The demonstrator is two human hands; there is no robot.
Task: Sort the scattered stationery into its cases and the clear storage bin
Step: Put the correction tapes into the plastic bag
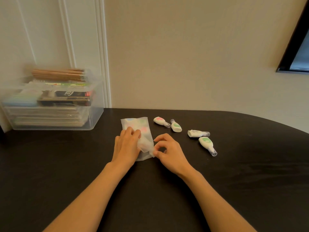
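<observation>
A dark table (234,181) spreads beneath and around the grip. Beyond it rises a beige wall (184,56); up and left of the grip runs white panel moulding (100,56), far up right a black-framed window (299,52)

1 head-worn camera looks forward and down (close) over the dark table (234,181).
</observation>
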